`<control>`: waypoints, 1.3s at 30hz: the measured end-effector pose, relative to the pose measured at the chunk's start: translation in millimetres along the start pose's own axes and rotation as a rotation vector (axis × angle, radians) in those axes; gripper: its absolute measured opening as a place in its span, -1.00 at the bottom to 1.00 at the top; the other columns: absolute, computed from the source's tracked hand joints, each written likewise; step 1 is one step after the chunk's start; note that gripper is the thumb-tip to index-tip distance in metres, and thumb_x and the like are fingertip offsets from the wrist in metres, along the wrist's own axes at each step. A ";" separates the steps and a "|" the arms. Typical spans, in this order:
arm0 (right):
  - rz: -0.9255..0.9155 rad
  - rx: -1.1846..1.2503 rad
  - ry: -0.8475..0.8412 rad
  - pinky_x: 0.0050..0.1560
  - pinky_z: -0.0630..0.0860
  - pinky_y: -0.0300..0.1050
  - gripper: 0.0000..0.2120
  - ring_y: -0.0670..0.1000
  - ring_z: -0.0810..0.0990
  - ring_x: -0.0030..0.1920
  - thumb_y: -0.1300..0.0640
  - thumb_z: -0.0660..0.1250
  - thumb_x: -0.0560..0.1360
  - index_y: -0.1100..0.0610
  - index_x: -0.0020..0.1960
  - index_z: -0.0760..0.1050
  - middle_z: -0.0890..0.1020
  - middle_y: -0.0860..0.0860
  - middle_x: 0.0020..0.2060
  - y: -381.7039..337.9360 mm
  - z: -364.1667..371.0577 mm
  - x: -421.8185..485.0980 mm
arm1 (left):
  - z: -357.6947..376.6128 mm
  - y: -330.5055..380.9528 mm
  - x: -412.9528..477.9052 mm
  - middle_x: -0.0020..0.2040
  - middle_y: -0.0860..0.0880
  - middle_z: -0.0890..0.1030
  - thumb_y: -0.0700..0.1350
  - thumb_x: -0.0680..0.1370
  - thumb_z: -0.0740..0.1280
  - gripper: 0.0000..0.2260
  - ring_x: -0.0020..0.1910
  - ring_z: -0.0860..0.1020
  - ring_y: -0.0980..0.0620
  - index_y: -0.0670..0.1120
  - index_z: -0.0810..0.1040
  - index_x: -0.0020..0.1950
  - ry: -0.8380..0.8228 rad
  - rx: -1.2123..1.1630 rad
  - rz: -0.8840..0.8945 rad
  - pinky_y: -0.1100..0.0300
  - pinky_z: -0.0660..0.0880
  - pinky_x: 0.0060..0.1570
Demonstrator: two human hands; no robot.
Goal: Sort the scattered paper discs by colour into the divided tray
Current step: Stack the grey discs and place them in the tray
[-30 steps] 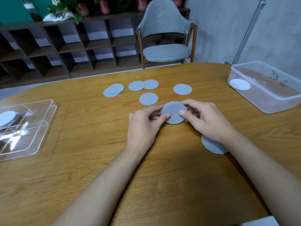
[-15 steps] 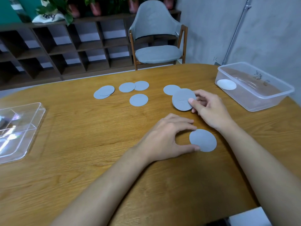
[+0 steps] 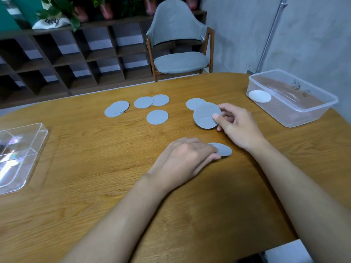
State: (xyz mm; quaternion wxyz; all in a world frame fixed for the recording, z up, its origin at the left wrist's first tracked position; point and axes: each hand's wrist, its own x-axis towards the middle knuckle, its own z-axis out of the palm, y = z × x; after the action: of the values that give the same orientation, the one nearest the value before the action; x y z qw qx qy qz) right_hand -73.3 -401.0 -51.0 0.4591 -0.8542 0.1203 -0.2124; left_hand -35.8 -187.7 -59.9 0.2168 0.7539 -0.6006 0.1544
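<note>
My right hand (image 3: 237, 124) pinches a small stack of grey paper discs (image 3: 206, 115), held tilted just above the wooden table (image 3: 95, 186). My left hand (image 3: 184, 162) lies over the near edge of a single grey disc (image 3: 223, 149) on the table, its fingers curled on it; whether the disc is lifted I cannot tell. Several more grey discs lie scattered farther back, among them one alone (image 3: 157, 117), an overlapping pair (image 3: 116, 108) and another pair (image 3: 151, 101). The clear divided tray (image 3: 22, 149) sits at the left edge, partly out of view.
A clear plastic tub (image 3: 292, 99) at the right rear holds one white disc (image 3: 259, 96). A grey chair (image 3: 178, 44) and dark shelving (image 3: 66, 59) stand behind the table. The table's near edge curves away at the lower right.
My hands parted: the right one carried the disc stack back and to the right, while the left came down onto the single disc near me. The view shifted right, pushing the tray toward the edge.
</note>
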 end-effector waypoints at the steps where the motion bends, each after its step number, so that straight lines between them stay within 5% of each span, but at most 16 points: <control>1: 0.002 -0.010 -0.009 -0.10 0.50 -0.31 -0.80 -0.10 0.67 -0.25 0.08 0.36 0.62 -0.01 0.24 0.60 0.70 -0.10 -0.09 -0.3 0.4 -0.3 | -3.5 -1.8 -1.1 0.00 0.01 0.73 0.06 0.74 0.19 -0.69 -0.03 0.67 -0.05 -0.07 0.66 0.15 0.030 0.013 -0.011 -0.02 0.58 -0.02; 6: -0.007 -0.007 -0.030 -0.15 0.50 -0.27 -0.77 -0.08 0.68 -0.23 0.09 0.36 0.63 0.00 0.28 0.59 0.70 -0.09 -0.06 0.1 1.2 -1.1 | -9.7 -7.5 -4.3 -0.16 0.01 0.67 -0.08 0.67 0.30 -0.85 -0.18 0.62 -0.02 -0.08 0.63 0.13 0.205 -0.104 -0.228 0.02 0.57 -0.13; 12: -0.021 0.105 -0.074 -0.18 0.60 -0.12 -0.76 0.00 0.72 -0.18 0.14 0.36 0.63 0.06 0.29 0.59 0.73 -0.03 -0.06 -4.6 3.7 -4.1 | -13.1 -12.3 -1.5 -0.19 0.14 0.71 -0.23 0.55 0.47 -0.89 -0.26 0.63 0.21 -0.04 0.70 0.01 0.364 -0.553 -0.653 0.43 0.51 -0.16; 15: -0.024 0.185 -0.107 -0.05 0.65 0.02 -0.70 0.08 0.74 -0.17 0.20 0.37 0.62 0.12 0.35 0.56 0.74 0.05 -0.08 -5.6 7.7 -5.2 | -12.4 -17.3 -1.2 -0.25 0.18 0.68 -0.22 0.54 0.49 -0.89 -0.31 0.61 0.27 -0.02 0.72 0.00 0.389 -0.619 -0.759 0.46 0.48 -0.18; 19: -0.049 0.228 -0.148 0.01 0.64 -0.09 -0.56 0.08 0.75 -0.17 0.24 0.38 0.61 0.05 0.47 0.49 0.71 0.08 -0.12 -9.4 11.2 -8.4 | -11.7 -22.5 -0.5 -0.24 0.16 0.68 -0.19 0.54 0.51 -0.86 -0.30 0.67 0.16 0.03 0.72 0.05 0.451 -0.672 -0.866 0.41 0.49 -0.16; 27: -0.143 0.026 -0.196 0.14 0.57 -0.22 -0.60 -0.08 0.74 -0.14 0.17 0.21 0.70 -0.11 0.49 0.42 0.75 0.02 -0.20 -21.9 17.2 -18.8 | -11.7 -27.1 -0.6 0.01 0.10 0.76 -0.16 0.56 0.51 -0.67 -0.06 0.72 0.24 -0.06 0.66 0.32 0.421 -0.725 -0.886 0.33 0.60 0.08; 30: -0.152 -0.049 -0.195 0.11 0.55 -0.34 -0.58 -0.17 0.71 -0.11 0.20 0.15 0.72 -0.07 0.54 0.38 0.70 -0.14 -0.05 -29.7 23.4 -24.2 | -10.6 -27.5 -0.5 0.05 0.13 0.75 -0.16 0.56 0.51 -0.71 -0.02 0.70 0.31 -0.07 0.69 0.28 0.442 -0.679 -0.851 0.38 0.58 0.08; 36: -0.185 -0.246 -0.233 0.25 0.40 -0.17 -0.48 -0.15 0.53 0.11 -0.02 0.12 0.72 0.01 0.65 0.15 0.55 -0.15 0.04 -30.7 32.3 -27.4 | -9.8 -24.0 -0.1 -0.04 0.22 0.72 -0.10 0.56 0.52 -0.74 -0.08 0.67 0.29 -0.06 0.72 0.25 0.469 -0.446 -0.807 0.49 0.49 0.06; 39: -0.226 -0.290 -0.170 0.26 0.39 -0.18 -0.49 -0.13 0.49 0.18 0.02 0.19 0.70 0.07 0.62 0.24 0.54 -0.14 0.13 -28.9 33.8 -26.5 | -7.5 -24.7 1.1 0.05 0.08 0.76 -0.07 0.57 0.50 -0.69 -0.04 0.70 0.19 -0.08 0.69 0.30 0.426 -0.328 -0.757 0.54 0.42 0.06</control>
State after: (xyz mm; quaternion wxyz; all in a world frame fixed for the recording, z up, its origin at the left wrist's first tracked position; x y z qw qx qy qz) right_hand -80.4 -349.7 -50.0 0.3130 -0.9343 0.0139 -0.1700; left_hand -11.4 -180.2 -56.3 0.4928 0.8275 -0.2415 0.1189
